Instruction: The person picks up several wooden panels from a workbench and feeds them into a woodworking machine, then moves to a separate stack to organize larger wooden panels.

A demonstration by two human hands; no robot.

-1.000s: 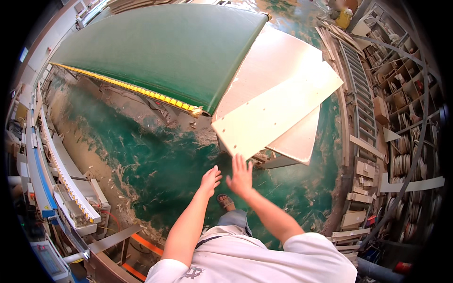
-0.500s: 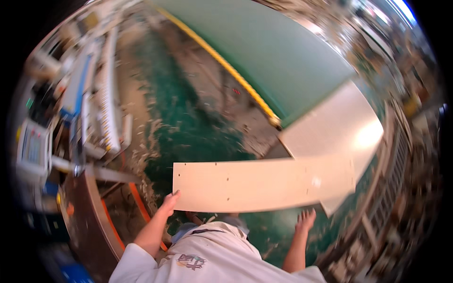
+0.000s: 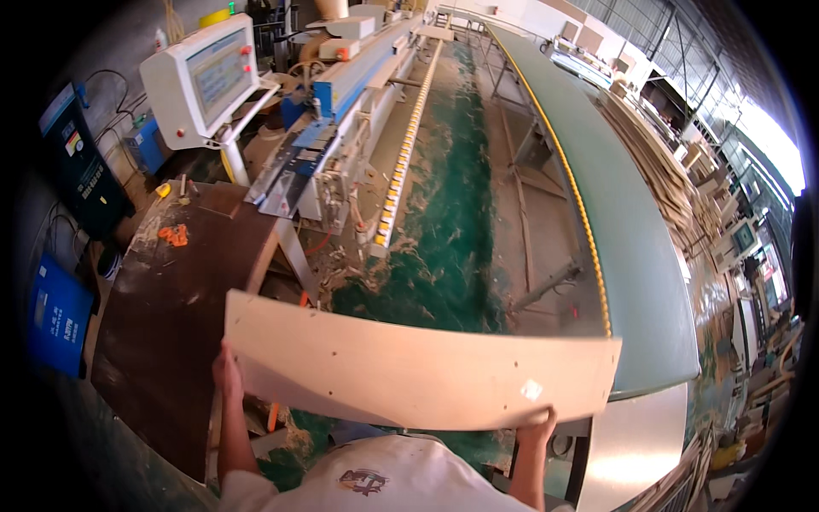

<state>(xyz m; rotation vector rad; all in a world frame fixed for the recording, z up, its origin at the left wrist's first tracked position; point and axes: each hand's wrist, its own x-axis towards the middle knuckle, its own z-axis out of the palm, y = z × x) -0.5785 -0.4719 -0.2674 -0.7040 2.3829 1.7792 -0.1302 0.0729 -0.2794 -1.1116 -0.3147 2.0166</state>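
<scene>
A long pale wooden panel [image 3: 409, 363] with several small holes and a white sticker near its right end spans the space before me. My left hand [image 3: 228, 373] grips its left end. At the lower edge near the right end, my right hand [image 3: 537, 425] is closed on the panel, with the thumb over the edge. The fingers beneath are hidden. The panel's left end overlaps the view of a dark brown table [image 3: 171, 299], and its right end that of the green conveyor belt [image 3: 631, 256]; contact with either cannot be told.
A blue and white machine [image 3: 363, 72] with a white roller rail [image 3: 409, 145] runs ahead at left, under a white control screen [image 3: 205, 81]. Sawdust covers the green floor [image 3: 444, 213]. Orange scraps [image 3: 173, 235] lie on the table. Stacked boards [image 3: 648, 154] stand right of the conveyor.
My view has swung left and up toward the machine. The panel has come off to the left of the metal sheet, and my right hand, earlier free of it, now grips its lower edge.
</scene>
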